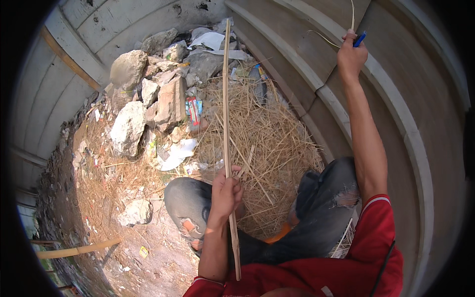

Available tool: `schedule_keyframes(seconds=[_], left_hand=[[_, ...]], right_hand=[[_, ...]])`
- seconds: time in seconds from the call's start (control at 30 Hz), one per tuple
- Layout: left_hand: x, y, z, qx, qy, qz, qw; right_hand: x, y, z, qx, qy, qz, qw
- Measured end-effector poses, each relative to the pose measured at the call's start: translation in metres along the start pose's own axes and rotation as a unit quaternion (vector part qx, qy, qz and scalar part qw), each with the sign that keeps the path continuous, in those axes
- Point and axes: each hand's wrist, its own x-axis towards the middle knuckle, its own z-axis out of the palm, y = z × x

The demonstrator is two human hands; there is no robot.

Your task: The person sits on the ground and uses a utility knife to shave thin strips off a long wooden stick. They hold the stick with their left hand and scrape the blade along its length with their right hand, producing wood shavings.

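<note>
My left hand point(225, 196) is closed round a long, straight strip of split bamboo or wood point(226, 104). The strip stands lengthwise in front of me, its lower end close to my red shirt and its upper end near the rocks. At the upper right my right arm is stretched far out. The fingers of my right hand point(352, 58) are closed on a small blue object point(360, 39), perhaps a handle, whose other end is hidden. Thin pale slivers point(353, 16) also stick out from that hand, one upward and one curling left.
Under and beyond my bent knees lies a heap of straw-like shavings point(267, 133). Large rocks point(127, 127) and litter sit at the far left. A ribbed wall point(396, 109) runs close along my right side. A bamboo pole point(81, 248) lies at the lower left.
</note>
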Motion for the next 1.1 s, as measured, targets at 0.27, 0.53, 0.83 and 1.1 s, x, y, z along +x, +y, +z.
schedule_keyframes(seconds=[0.27, 0.53, 0.83, 1.1], left_hand=[[0.005, 0.012, 0.014, -0.048, 0.001, 0.005, 0.999], [0.008, 0.002, 0.051, -0.055, -0.109, -0.052, 0.991], [0.012, -0.003, 0.074, -0.097, -0.095, -0.083, 0.987], [0.012, -0.005, 0.074, -0.066, -0.094, -0.086, 0.990]], right_hand=[[-0.079, -0.030, -0.082, -0.278, -0.328, -0.285, 0.857], [-0.178, -0.043, -0.094, -0.230, -0.648, -0.173, 0.705], [-0.198, -0.033, -0.095, -0.230, -0.665, -0.164, 0.691], [-0.192, -0.028, -0.082, -0.260, -0.667, -0.172, 0.677]])
